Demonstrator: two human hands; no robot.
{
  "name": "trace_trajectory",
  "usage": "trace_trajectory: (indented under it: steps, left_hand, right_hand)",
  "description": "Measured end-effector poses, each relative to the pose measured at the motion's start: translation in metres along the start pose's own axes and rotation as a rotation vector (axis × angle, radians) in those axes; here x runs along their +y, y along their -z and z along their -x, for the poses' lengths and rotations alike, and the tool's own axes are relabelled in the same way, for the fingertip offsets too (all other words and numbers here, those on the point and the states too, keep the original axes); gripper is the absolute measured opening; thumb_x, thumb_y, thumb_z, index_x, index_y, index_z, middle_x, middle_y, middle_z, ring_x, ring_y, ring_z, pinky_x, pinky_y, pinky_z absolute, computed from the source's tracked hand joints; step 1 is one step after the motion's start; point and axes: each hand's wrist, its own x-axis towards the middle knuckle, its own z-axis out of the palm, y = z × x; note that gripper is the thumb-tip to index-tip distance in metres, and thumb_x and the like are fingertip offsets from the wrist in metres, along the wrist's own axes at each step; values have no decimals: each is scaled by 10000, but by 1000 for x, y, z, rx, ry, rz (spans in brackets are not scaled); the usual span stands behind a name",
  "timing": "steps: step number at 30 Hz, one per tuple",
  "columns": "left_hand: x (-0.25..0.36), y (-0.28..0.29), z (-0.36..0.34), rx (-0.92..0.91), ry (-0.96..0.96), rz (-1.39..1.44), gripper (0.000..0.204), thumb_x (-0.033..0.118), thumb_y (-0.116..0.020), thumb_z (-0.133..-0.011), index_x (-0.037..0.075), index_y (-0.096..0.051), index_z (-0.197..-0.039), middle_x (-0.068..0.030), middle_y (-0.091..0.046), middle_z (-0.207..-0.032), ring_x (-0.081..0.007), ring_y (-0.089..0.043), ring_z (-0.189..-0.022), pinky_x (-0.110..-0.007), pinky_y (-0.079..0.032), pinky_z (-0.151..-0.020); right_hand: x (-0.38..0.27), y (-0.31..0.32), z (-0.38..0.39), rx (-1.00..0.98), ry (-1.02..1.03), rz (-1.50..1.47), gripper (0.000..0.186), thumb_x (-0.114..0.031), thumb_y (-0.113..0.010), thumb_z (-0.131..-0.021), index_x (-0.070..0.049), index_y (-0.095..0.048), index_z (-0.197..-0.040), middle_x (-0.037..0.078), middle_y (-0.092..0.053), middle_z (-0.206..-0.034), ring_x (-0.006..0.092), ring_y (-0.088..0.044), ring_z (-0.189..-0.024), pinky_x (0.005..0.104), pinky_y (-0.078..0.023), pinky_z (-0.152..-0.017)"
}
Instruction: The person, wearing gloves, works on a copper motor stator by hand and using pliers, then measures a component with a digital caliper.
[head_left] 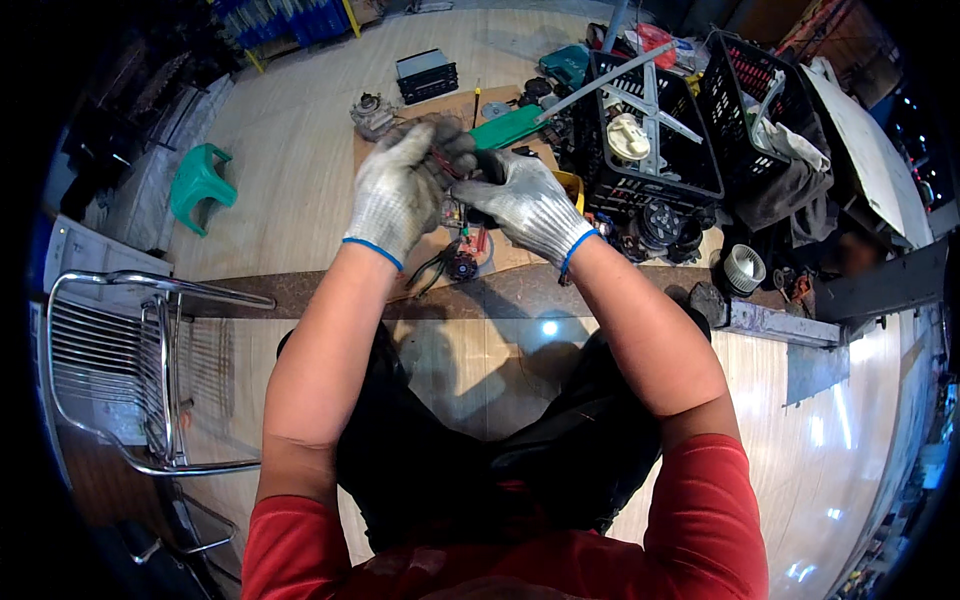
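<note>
Both my hands wear white knit gloves with blue cuffs, the palms and fingers grey with dirt. My left hand (400, 190) curls its fingers near a thin red strip (442, 160), perhaps a wire. Close beside it, my right hand (525, 198) is closed with thumb and fingers pressed together around something dark. What either hand grips is mostly hidden by the gloves. Just below them on the cardboard (405, 285) lie dark-handled pliers (432, 270) and a red and black motor-like part (465, 262). A long green piece (508, 127) lies beyond my right hand.
Black crates (650, 190) full of parts stand at the right, with a white fan wheel (744, 268) nearer. A metal part (372, 114), a black box (426, 77) and a screwdriver (477, 103) lie ahead. Leftward are a green stool (203, 187) and a metal chair (150, 370).
</note>
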Motion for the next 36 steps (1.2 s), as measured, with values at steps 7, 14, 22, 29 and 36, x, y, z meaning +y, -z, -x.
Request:
trace_trajectory:
  steps: [7, 14, 22, 29, 36]
  left_hand:
    - [21, 23, -12, 52, -122, 76, 240, 122, -479, -1023, -62, -555, -1157, -204, -664, -1055, -330, -684, -909, -475, -599, -815]
    - [29, 13, -6, 12, -68, 158, 254, 152, -480, -1027, -60, -574, -1131, -190, -665, -1043, -312, -678, -889, -450, -587, -788]
    - [36, 14, 5, -190, 42, -83, 251, 157, -519, -1007, -54, -585, -1126, -170, -682, -998, -282, -685, -846, -405, -578, -747]
    - [40, -13, 26, -335, 294, -905, 334, 201, -605, -959, -82, -588, -1137, -166, -705, -978, -214, -694, -834, -319, -567, -750]
    - [28, -18, 25, -271, 177, -1297, 356, 209, -603, -941, -98, -639, -1118, -160, -723, -959, -173, -697, -842, -302, -557, -784]
  right_hand:
    - [-20, -9, 15, -22, 27, -3, 309, -272, -565, -941, -2, -711, -964, 132, -663, -698, 219, -630, -620, 362, -473, -601]
    - [-2, -9, 8, 73, 363, 228, 295, -273, -564, -935, -24, -708, -1001, 194, -676, -802, 327, -643, -719, 387, -491, -670]
    - [-12, 8, 3, -126, 126, 361, 236, -222, -567, -911, -72, -724, -1004, 193, -684, -902, 339, -668, -830, 414, -513, -745]
    - [-8, 38, -5, -148, 199, 657, 230, -161, -579, -876, -151, -741, -1040, 140, -666, -920, 320, -672, -891, 425, -533, -754]
    - [-18, 44, 2, -39, 321, 747, 222, -212, -544, -902, -84, -719, -950, 166, -683, -974, 348, -666, -925, 440, -531, -812]
